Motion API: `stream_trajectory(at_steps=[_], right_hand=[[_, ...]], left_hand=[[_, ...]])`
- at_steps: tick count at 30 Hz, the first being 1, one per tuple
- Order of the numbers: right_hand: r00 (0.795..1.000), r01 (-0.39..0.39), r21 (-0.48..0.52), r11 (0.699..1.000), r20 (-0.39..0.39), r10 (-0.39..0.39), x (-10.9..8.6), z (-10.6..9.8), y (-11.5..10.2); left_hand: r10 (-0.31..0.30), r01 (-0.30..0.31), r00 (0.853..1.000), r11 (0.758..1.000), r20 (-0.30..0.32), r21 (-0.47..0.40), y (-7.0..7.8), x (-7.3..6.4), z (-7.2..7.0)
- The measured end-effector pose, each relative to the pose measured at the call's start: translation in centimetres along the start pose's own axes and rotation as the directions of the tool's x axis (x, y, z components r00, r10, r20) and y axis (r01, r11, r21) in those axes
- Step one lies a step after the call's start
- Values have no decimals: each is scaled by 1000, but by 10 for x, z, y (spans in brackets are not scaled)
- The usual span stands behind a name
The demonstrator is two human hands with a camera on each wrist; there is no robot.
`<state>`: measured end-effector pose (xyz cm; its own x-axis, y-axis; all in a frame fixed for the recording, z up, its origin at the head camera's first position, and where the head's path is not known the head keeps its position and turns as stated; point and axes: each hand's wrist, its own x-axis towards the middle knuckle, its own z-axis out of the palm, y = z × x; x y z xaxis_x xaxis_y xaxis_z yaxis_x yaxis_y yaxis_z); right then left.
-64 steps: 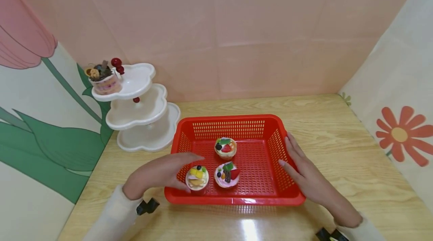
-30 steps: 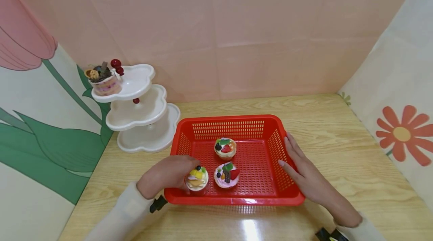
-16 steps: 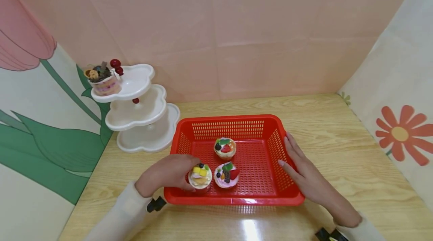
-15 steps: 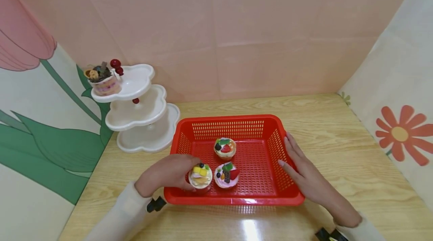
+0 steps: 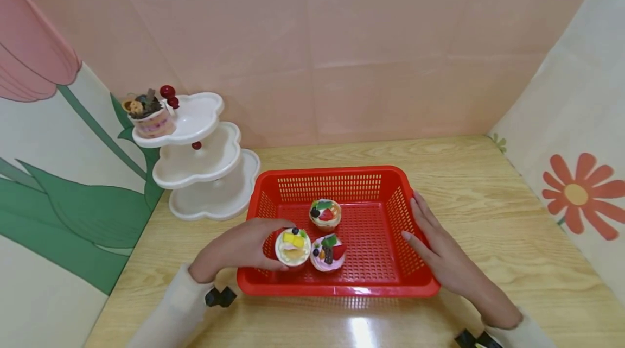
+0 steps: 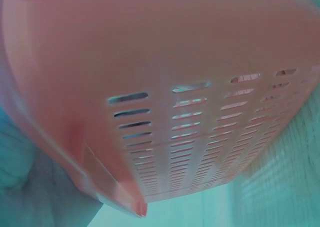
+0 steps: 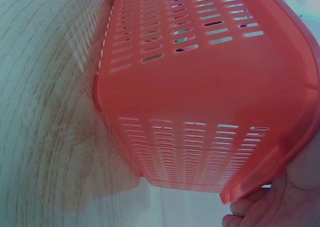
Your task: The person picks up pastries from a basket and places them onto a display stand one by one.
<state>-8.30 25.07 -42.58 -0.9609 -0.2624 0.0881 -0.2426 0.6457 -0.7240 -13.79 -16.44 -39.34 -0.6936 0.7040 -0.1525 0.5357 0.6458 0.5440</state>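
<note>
My left hand [image 5: 246, 247] reaches over the left rim of a red plastic basket [image 5: 337, 289]. Its thumb and fingers grip a cupcake [image 5: 293, 247] topped with yellow fruit cubes and a blueberry. Right beside that stands a pink-cream cupcake [image 5: 328, 254] with a strawberry slice, and behind it a white-cream cupcake [image 5: 325, 214]; both are inside the basket. My right hand [image 5: 441, 253] rests along the basket's right rim, thumb on the inner side and fingers outside. In the right wrist view, the fingers [image 7: 250, 207] curl under the rim. The left wrist view mostly shows the basket wall [image 6: 165, 117].
At the back left stands a white three-tier stand [image 5: 210, 160] with scalloped plates. Its top plate carries a cup dessert [image 5: 152, 120] with chocolate and biscuit toppings, beside red balls [image 5: 168, 93]. A wooden table [image 5: 449, 174] bears everything, and a pink backdrop [image 5: 390, 65] rises behind.
My left hand closed round the yellow-fruit cupcake, then shifted it up and to the right, close against the pink-cream one. The right hand and the basket stayed in place.
</note>
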Motion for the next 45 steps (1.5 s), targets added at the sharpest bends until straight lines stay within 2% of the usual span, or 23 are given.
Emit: stream_trajectory(at_steps=[5,11,18,23,29,36,40,43,45], right_hand=[[1000,-1,2,1000,-2,1,0,1,1],[1000,3,4,1000,-6,-3,0,1,1],[1000,-2,-2,1000,-10,2,0,0,1],[1000,-13,4,1000,-2,13,0,0,0],[1000,-24,2,1000,7,24,0,0,-1],[1000,-19,-9,1000,2,19,1,0,0],[1000,0,-5,1000,-9,0,1,1,1],[1000,10,-3,1000,-15,-10,1,1,3],[1000,12,1,1000,-17,-12,0,2,3]], left_hand=[[11,-14,999,996,-42,-91,-3,-1,0],[64,-88,989,979,-135,-185,-9,-2,3],[99,-178,968,919,-230,-353,-16,-7,3],[127,-244,950,870,-284,-428,-19,-9,2],[92,-245,939,854,-331,-458,-23,-8,3],[95,-290,915,831,-393,-475,-23,-6,2],[46,-269,908,826,-416,-496,-20,-7,1],[-11,-249,890,826,-457,-505,-19,-7,1],[-49,-243,867,826,-495,-508,-20,-8,-1]])
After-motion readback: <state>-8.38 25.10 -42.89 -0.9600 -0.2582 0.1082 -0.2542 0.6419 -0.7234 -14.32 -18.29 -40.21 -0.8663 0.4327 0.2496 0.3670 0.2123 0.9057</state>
